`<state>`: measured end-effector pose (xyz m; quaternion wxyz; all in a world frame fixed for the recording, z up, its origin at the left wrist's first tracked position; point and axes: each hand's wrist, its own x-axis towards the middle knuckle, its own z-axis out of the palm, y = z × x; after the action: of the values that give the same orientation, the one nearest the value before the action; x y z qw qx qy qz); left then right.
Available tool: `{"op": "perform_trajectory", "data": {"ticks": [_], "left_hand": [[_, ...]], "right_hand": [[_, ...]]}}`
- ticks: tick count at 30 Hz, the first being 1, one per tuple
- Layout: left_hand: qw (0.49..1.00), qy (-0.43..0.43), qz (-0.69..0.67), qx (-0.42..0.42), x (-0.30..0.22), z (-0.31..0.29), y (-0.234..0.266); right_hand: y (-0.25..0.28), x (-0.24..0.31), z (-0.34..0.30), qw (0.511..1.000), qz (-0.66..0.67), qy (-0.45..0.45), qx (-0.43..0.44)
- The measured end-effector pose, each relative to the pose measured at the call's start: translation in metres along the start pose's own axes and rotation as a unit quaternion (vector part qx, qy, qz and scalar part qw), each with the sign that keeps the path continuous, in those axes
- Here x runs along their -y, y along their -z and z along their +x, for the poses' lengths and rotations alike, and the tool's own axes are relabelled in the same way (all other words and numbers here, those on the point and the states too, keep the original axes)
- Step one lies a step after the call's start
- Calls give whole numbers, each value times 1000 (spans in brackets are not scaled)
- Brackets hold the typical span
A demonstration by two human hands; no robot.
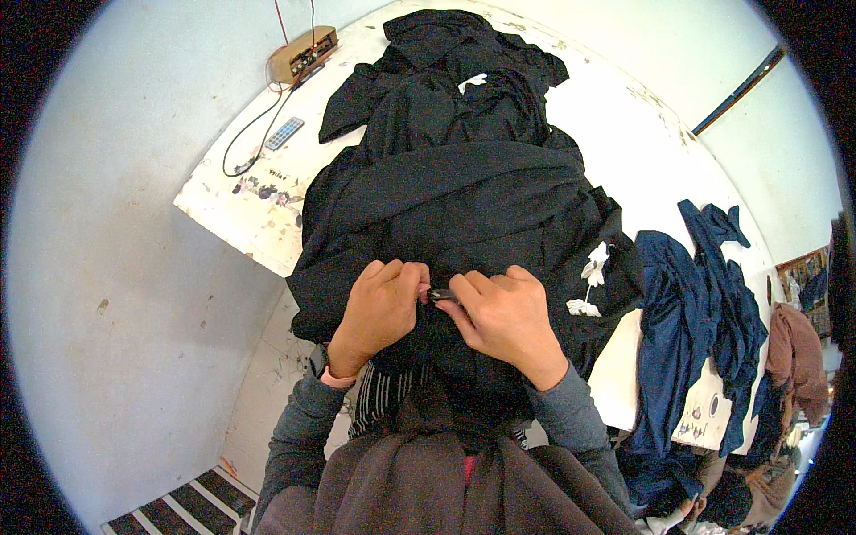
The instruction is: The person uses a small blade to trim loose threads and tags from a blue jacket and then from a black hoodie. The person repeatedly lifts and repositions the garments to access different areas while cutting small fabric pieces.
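A large heap of black cloth [446,187], seemingly garments, spreads over the white table and hangs off its near edge toward me. Low over its near part, my left hand [383,299] is closed in a pinch. What lies between those fingertips is hidden. Close beside it, my right hand [504,312] grips a small dark tool [440,295], which looks like thread snips, its tip pointing at the left fingertips. White tags [595,265] show on the cloth to the right of my right hand, one dangling from a string. Another white label [473,83] shows farther up.
The white table [241,214] is stained and marked. A brown box with wires [303,55] and a grey remote control [284,133] sit at its far left. Dark blue garments [673,330] drape the right side. Another person [796,352] is at the right. A wall [116,223] stands on the left.
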<state>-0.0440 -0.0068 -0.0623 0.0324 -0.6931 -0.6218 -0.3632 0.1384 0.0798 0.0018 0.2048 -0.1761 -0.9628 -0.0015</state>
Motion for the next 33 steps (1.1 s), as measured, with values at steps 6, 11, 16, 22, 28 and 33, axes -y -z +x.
{"op": "perform_trajectory", "data": {"ticks": [6,11,16,22,28,33], "left_hand": [[999,22,-3,36,-1,-1,3],[999,28,0,32,2,-3,5],[957,172,-230,-47,2,-18,15],[924,172,-337,-55,4,-30,24],[930,165,-325,-44,0,-29,28],[935,166,-312,-42,2,-33,26]], "right_hand": [[1,-1,-1,998,-10,20,62],[-9,-3,-5,999,-31,17,38],[-6,1,-7,999,41,-30,6],[-4,18,4,992,114,-38,-35],[-16,30,13,996,81,-1,-28],[-25,33,13,999,46,18,-24]]}}
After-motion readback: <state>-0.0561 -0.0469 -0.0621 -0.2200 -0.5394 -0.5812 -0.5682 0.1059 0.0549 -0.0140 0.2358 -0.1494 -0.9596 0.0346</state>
